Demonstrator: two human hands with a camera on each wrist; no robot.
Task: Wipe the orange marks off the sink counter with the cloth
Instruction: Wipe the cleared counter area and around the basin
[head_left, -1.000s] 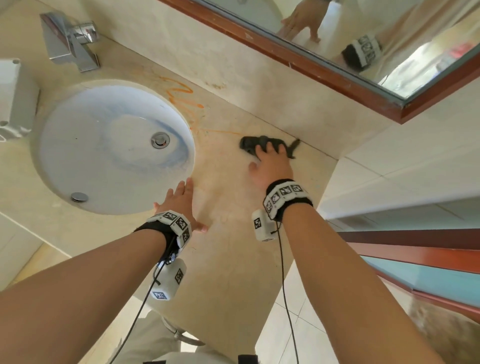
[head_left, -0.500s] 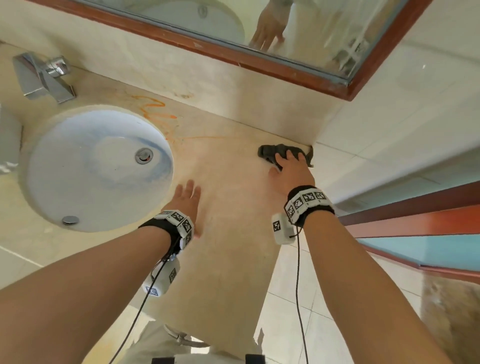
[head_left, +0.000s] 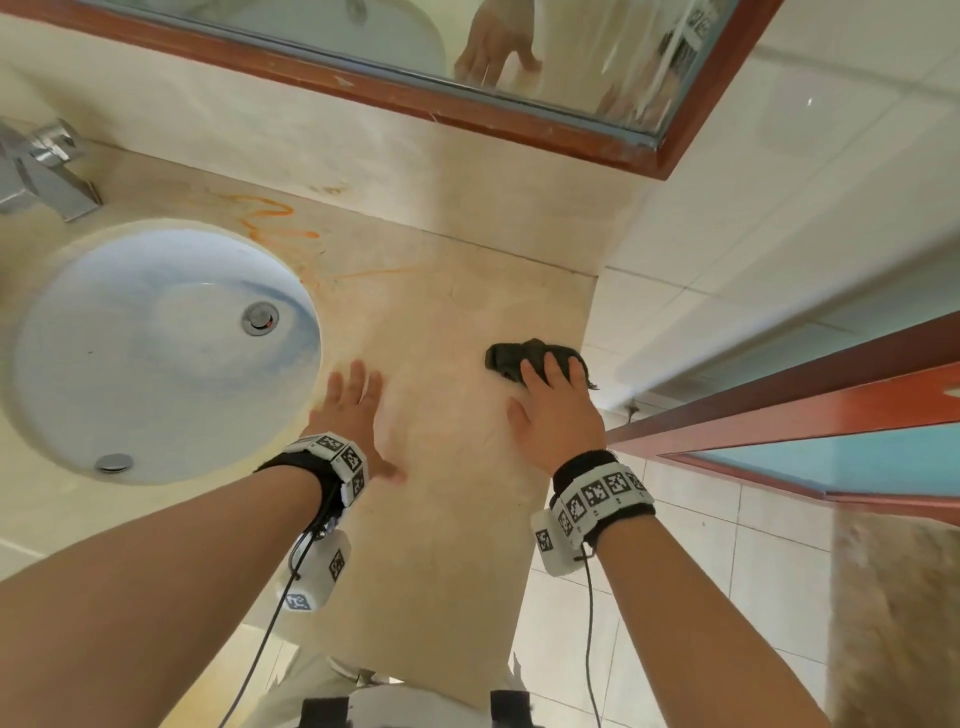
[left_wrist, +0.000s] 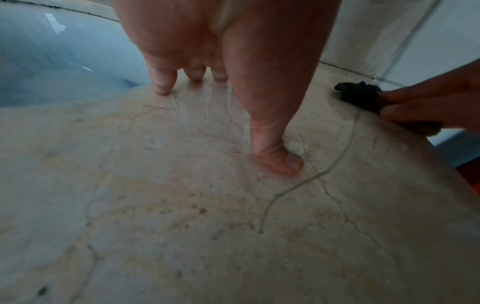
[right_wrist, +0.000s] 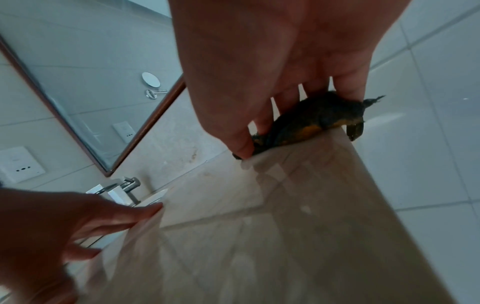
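Orange marks (head_left: 270, 214) scrawl over the beige counter (head_left: 441, 545) behind the sink's rim, with a thin orange streak (head_left: 384, 271) to their right. A dark crumpled cloth (head_left: 506, 356) lies at the counter's right edge, partly overhanging it. My right hand (head_left: 550, 384) presses down on it with its fingers laid over the top and the thumb spread to the left. In the right wrist view the cloth (right_wrist: 319, 117) shows orange staining on its underside. My left hand (head_left: 353, 405) rests flat on the counter just right of the basin, fingers straight, holding nothing.
A round white sink (head_left: 62, 322) fills the left of the counter, with a chrome faucet (head_left: 41, 166) behind it. A wood-framed mirror (head_left: 649, 156) hangs above the backsplash. The counter ends just right of the cloth, where it drops to a tiled floor (head_left: 727, 571).
My right hand has dragged the cloth from the back corner by the wall toward me along the right edge. The left hand has stayed flat beside the sink.
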